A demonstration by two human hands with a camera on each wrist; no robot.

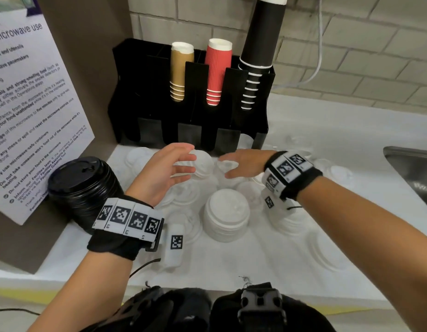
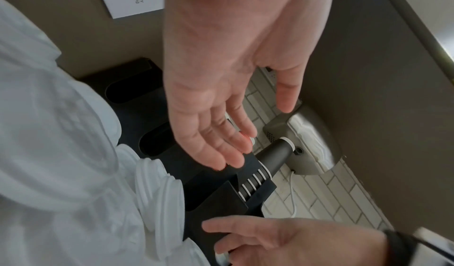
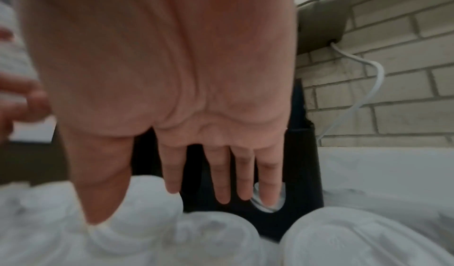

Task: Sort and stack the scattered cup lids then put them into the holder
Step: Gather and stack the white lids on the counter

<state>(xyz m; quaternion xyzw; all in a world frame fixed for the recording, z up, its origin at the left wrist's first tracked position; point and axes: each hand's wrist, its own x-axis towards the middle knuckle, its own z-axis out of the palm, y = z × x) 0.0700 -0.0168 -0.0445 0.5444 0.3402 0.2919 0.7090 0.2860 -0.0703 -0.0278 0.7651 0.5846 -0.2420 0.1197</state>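
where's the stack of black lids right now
In the head view the stack of black lids lies tipped on the counter at the left, against the microwave notice, just outside the left hand.

The head camera looks steeply down and forward over both forearms at the white worktop (image 1: pixel 231 259) and the black holder (image 1: pixel 191 104) against the brick wall. The left wrist camera, close under the palm, faces along the fingers (image 2: pixel 221 145) toward the holder (image 2: pixel 221 196). The right wrist camera, blurred, sits low over white lids (image 3: pixel 343 237); all three share the holder (image 3: pixel 304 173)
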